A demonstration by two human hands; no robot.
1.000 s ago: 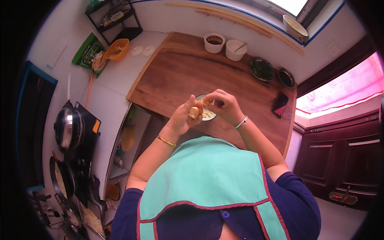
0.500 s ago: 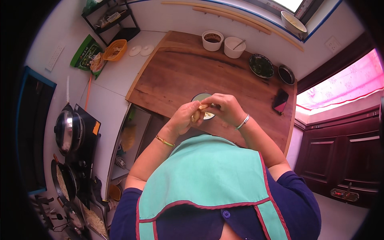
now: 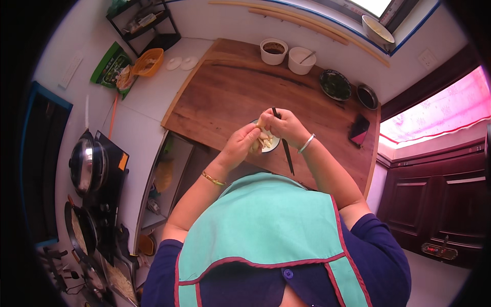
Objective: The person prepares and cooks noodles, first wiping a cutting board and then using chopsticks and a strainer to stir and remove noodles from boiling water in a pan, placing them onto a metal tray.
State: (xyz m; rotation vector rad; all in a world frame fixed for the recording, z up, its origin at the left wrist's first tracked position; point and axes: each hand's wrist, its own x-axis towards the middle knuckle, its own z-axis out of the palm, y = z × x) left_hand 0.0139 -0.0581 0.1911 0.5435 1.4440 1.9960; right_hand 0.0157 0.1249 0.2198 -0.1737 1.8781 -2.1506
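My left hand (image 3: 239, 145) is closed with its thumb and fingers pinching a pale tan piece (image 3: 261, 124), mostly covered by the fingers. My right hand (image 3: 287, 127) is closed around a long, thin black tool (image 3: 289, 157); one end rises above the fist, and the narrow end slants down toward the table's near edge. Its exact kind does not show. Fingertips of both hands meet at the tan piece. Just beneath them is a small white bowl with a dark rim (image 3: 276, 145), partly hidden, holding several cream-coloured peeled pieces (image 3: 266, 139).
On the wooden table (image 3: 220, 97), a tub of dark sauce (image 3: 273, 48), a white tub with a spoon (image 3: 302, 60), a plate of dark greens (image 3: 335, 85), a metal bowl (image 3: 366, 96) and a phone (image 3: 359, 130) line the far and right edges. A stove with a lidded pan (image 3: 82, 161) stands left.
The black tool now shows in my right hand. My right hand has lifted slightly away and turned, and more of the bowl and its pale pieces is visible.
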